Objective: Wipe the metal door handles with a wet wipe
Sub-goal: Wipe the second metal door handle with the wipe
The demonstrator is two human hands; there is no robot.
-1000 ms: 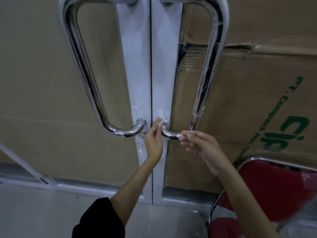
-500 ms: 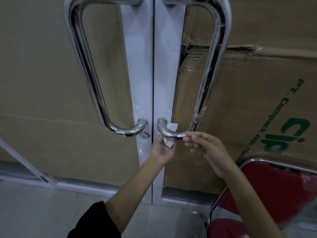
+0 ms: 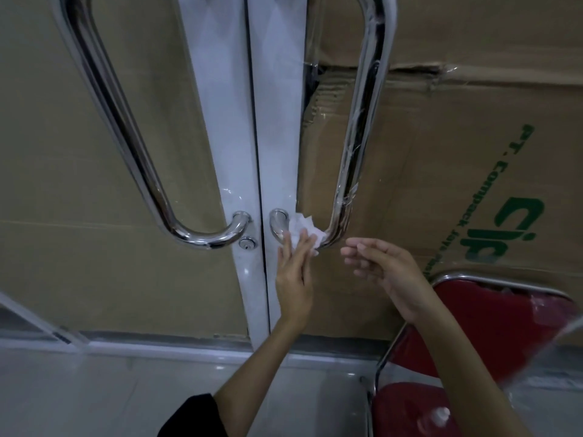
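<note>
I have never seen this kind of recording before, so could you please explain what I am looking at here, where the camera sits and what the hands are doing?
There is no machine here: a person wears a wide-angle camera on the head, looking forward and down at their own two bare hands. In front is a double door with two curved metal pull bars. The left hand, fingers straight, presses a crumpled white wet wipe against the lower bend of the right door handle. The right hand hovers just beside that bend, relaxed and holding nothing. The left door handle is untouched. Cardboard boxes show behind the glass, and a red chair stands at lower right.
</note>
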